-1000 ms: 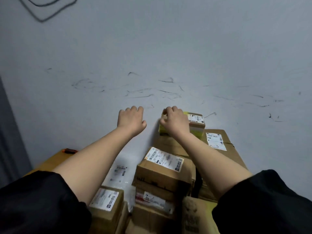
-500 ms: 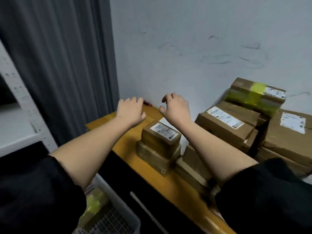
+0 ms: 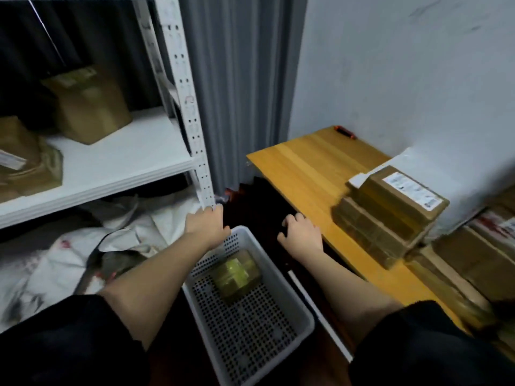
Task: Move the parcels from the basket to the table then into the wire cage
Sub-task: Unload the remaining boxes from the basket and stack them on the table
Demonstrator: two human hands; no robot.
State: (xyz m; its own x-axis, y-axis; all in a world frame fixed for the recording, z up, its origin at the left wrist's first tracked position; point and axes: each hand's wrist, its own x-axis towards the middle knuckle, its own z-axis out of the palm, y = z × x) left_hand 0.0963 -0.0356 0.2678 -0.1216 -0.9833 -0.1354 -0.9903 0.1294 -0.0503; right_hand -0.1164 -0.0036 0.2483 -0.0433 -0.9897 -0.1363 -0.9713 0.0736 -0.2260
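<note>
1. both arms reach forward and down from black sleeves, forearms bare, backs of the hands facing up.
2. the left hand (image 3: pixel 206 225) hangs over the far left corner of the white perforated basket (image 3: pixel 302 320), close to the foot of the white shelf upright (image 3: pixel 192 118). its fingers point away and bend down loosely; they grip nothing that can be seen. whether it touches the basket rim cannot be told.
3. the right hand (image 3: pixel 302 235) hovers in the dark gap between the basket and the near left edge of the wooden table (image 3: pixel 306 165). its fingers are loosely curled downward, thumb out to the left, and it holds nothing.
4. one parcel (image 3: pixel 237 274), brown with yellow-green tape, lies on the basket floor toward the far end, between the two forearms and below the hands, touched by neither hand.
5. on the table to the right sits a stack of brown parcels; the top box (image 3: pixel 395 196) carries a white label. more boxes (image 3: pixel 473 254) crowd the right edge, blurred.
6. a small red and black object (image 3: pixel 345 132) lies at the table's far edge by the wall.
7. on the left, the shelf holds brown packages (image 3: pixel 89 107); white bags (image 3: pixel 83 246) lie heaped under it. a grey curtain (image 3: pixel 242 93) hangs behind.
</note>
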